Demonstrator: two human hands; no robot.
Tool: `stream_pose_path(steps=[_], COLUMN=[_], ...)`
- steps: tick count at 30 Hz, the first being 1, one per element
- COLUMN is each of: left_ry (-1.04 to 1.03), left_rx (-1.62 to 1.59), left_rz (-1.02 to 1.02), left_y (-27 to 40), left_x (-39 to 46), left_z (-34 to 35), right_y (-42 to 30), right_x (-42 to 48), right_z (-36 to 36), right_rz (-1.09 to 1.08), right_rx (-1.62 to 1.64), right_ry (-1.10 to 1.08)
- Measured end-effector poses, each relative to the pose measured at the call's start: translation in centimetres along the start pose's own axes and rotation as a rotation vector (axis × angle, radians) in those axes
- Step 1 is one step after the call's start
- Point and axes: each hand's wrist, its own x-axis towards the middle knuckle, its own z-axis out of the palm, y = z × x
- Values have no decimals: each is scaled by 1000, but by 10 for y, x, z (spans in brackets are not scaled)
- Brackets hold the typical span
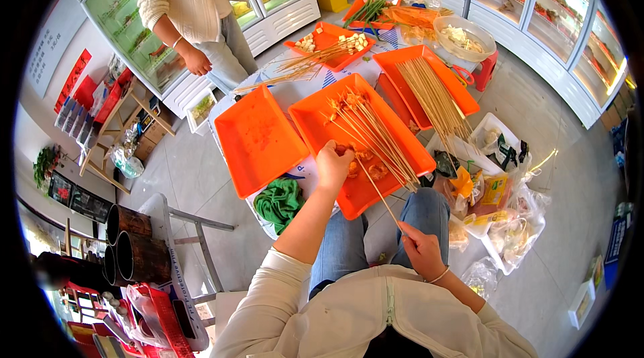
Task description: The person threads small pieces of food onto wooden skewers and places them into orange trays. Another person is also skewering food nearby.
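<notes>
In front of me lies an orange plastic tray [322, 116] with a row of bamboo skewers [375, 134] bearing reddish marinated meat [352, 101] at their far ends. My left hand [334, 164] pinches a piece of meat at the tip of a single bamboo skewer [380, 194]. That skewer slants down toward me, and my right hand [423, 250] grips its lower end. A few loose meat pieces [377, 172] lie in the tray just right of my left fingers. What the left fingertips cover is partly hidden.
Left of the tray is another orange tray [259, 136] with red residue, near a green cloth [279, 202]. Bare skewers [432, 96] fill a tray at right. White cubes on skewers [352, 43] lie farther back. A person [188, 21] stands across the table. Bagged food [495, 197] sits at right.
</notes>
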Motion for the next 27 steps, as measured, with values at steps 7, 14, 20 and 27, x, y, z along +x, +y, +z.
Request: stream_pose_path(steps=[7,14,20,27], left_ry=[-51,-65,-175,-192], left_rx=[-44,-112,-22,93], left_rz=[-5,-12,46,197], left_y=[-1,-16,-40,-33], left_x=[-7,-8,10,7], left_z=[6,16,4,9], right_y=[4,-2,16,32], right_x=[2,13,14,50], right_z=[3,1,-3,-10], right_rz=[-26,81,118,-10], right_rx=[-17,17,120,-21], right_ry=[15,-18,6,115])
